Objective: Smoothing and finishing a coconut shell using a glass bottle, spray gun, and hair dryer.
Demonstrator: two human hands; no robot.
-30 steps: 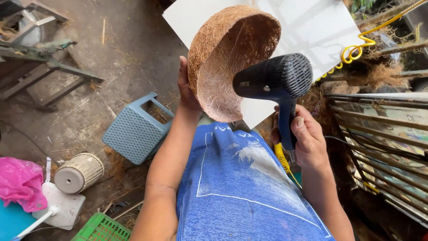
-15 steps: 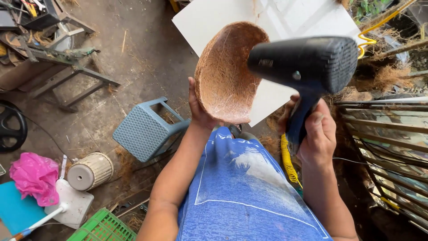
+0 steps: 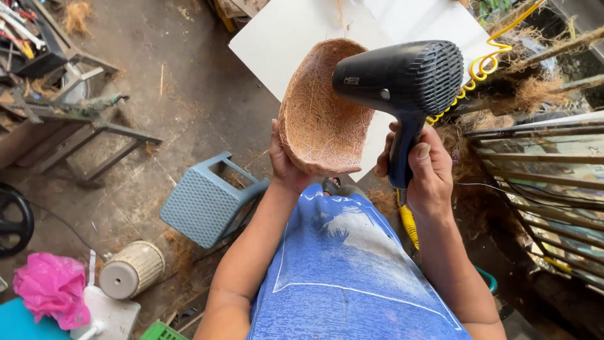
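Two hands are busy above a blue-clad lap, over a cluttered concrete floor. At the far left of that floor lie a pink plastic bag and a pale ribbed canister on its side; a little further right a grey-blue plastic stool lies tipped over, near the left forearm. The left hand cups the lower edge of a brown coir-fibre bowl from below, fingers wrapped under it and thumb along the rim, so the bowl stands tilted with its hollow facing right. Behind the bowl lies a white board. Just right of the bowl, the right hand is closed fully round the handle of a black hair dryer, whose barrel lies roughly level, its long axis running left to right. The nozzle end points left into the bowl's hollow, close to the fibre; whether they touch cannot be told. A yellow coiled cord trails from the dryer toward metal racking at the right.
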